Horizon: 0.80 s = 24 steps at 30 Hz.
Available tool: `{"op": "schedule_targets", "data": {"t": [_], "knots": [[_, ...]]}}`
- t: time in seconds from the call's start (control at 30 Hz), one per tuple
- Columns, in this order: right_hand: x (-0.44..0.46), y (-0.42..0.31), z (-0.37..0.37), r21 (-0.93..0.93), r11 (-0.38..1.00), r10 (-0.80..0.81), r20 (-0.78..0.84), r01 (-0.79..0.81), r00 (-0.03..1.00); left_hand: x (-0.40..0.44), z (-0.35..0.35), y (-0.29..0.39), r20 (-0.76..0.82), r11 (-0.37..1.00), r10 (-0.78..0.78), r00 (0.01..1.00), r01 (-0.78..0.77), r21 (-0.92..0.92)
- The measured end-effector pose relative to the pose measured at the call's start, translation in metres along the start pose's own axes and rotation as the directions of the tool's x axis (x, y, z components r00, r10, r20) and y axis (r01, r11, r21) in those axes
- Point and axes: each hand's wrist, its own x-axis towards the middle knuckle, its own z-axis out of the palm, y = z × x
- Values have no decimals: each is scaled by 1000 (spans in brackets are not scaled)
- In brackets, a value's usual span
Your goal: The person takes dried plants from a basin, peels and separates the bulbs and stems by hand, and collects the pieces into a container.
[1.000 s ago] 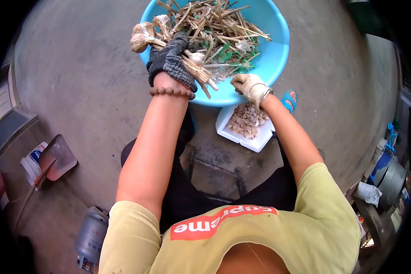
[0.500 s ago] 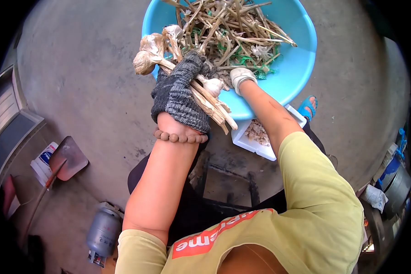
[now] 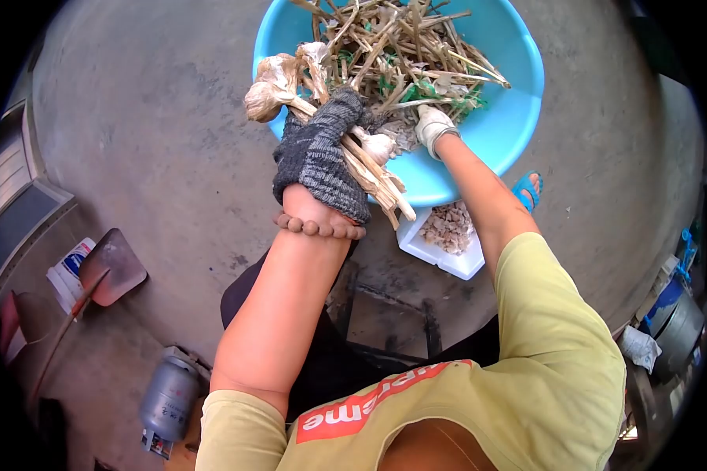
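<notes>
My left hand (image 3: 322,153), in a dark grey knitted glove, is closed around a bunch of dried garlic (image 3: 271,86). The bulbs stick out to the left and at the lower right, and the cut stalks (image 3: 381,184) point down to the right. The bunch is above the near left rim of a light blue basin (image 3: 518,110). Inside the basin lies a heap of dry garlic stalks (image 3: 400,47) with green netting strands and papery skins. My right hand (image 3: 433,129), in a white glove, reaches into the near side of the heap; its fingertips are hidden among the scraps.
Below the basin's near rim stands a white box (image 3: 467,267) holding pale garlic cloves. A gas cylinder (image 3: 169,396) and a shovel (image 3: 114,267) are at left. Metal pots (image 3: 679,330) stand at far right. A blue sandal (image 3: 528,191) shows beside the basin.
My right hand has moved slightly up and right, deeper into the heap. My left hand still grips the garlic and has shifted a little right in view. More of the white box shows.
</notes>
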Motion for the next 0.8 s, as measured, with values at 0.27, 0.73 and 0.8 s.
{"op": "schedule_targets", "data": {"t": [0.27, 0.73, 0.8], "knots": [[29, -9, -7, 280, 952, 95, 99, -120, 991, 5, -11, -5, 155, 982, 48, 987, -75, 171], [7, 27, -29, -173, 970, -143, 166, 172, 976, 12, -10, -13, 118, 987, 56, 991, -72, 142], [12, 23, -11, 44, 999, 22, 189, -30, 982, 10, -7, -12, 122, 983, 71, 990, -90, 160]]}}
